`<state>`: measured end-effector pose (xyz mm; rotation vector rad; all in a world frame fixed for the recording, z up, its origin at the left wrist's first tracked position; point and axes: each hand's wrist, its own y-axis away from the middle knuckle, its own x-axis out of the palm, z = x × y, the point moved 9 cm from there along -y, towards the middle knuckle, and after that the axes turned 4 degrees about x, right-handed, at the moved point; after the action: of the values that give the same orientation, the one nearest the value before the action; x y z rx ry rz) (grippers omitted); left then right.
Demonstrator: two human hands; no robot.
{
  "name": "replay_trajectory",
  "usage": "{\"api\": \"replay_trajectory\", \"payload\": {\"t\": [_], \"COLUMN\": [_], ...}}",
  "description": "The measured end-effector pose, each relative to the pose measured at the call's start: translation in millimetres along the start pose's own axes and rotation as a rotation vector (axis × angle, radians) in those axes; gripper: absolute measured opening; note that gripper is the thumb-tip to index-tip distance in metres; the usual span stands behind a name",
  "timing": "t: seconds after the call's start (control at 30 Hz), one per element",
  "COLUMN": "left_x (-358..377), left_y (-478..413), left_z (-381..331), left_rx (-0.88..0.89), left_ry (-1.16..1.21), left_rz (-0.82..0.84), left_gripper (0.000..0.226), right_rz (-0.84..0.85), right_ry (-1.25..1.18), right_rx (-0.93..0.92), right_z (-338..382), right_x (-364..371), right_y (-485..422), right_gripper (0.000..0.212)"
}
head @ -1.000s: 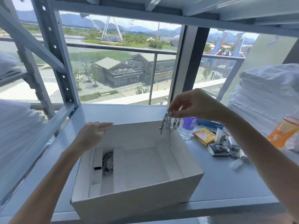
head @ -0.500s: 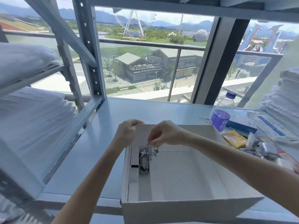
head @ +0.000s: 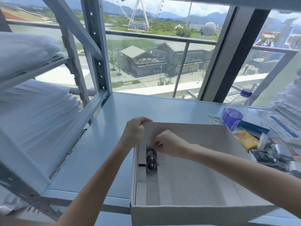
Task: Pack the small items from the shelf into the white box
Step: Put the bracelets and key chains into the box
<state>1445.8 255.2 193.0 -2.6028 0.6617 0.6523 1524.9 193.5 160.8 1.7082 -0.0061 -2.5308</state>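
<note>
White box (head: 187, 132) — my left hand (head: 134, 132) grips its far-left corner. My right hand (head: 171, 145), fingers curled, hangs just above the chains (head: 151, 162) in its left slot — hold on them: cannot tell.

head view, angled down, close over shelf (head: 162, 110)

The left hand (head: 134, 132) and the right hand (head: 169, 144) are bare. Back from each grip runs a slender arm, uncovered from wrist to the frame's edge: the left forearm (head: 104, 178) and the right forearm (head: 236, 165). The skin is smooth, and blur softens the right hand's fingers (head: 157, 145) at the grip
</note>
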Motion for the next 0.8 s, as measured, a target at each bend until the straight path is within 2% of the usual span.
{"api": "replay_trajectory", "payload": {"t": [0.17,0.23,0.33,0.53,0.8], "left_x": [2,2,3,17,26], "left_y": [-2,-3,-2,-7,-23], "left_z": [-1,-3,-7,-23,-15], "left_rx": [0.012,0.038,0.092,0.197,0.235], "left_ry": [-0.006,-0.03,-0.083,-0.234,-0.414], "left_rz": [-0.004,-0.005,0.021,0.119,0.139], "left_gripper": [0.042,0.044,0.043,0.021,0.021], "right_rz": [0.251,0.26,0.157,-0.109,-0.44], "right_ry": [0.147,0.161,0.079,-0.055,-0.009], "right_rx": [-0.161,-0.241,-0.223,-0.085,0.289], "right_z": [16,24,22,-14,-117], "right_x": [22,20,-13,-93,-134], "right_y": [17,26,43,114,238], "right_gripper": [0.019,0.019,0.023,0.023,0.023]}}
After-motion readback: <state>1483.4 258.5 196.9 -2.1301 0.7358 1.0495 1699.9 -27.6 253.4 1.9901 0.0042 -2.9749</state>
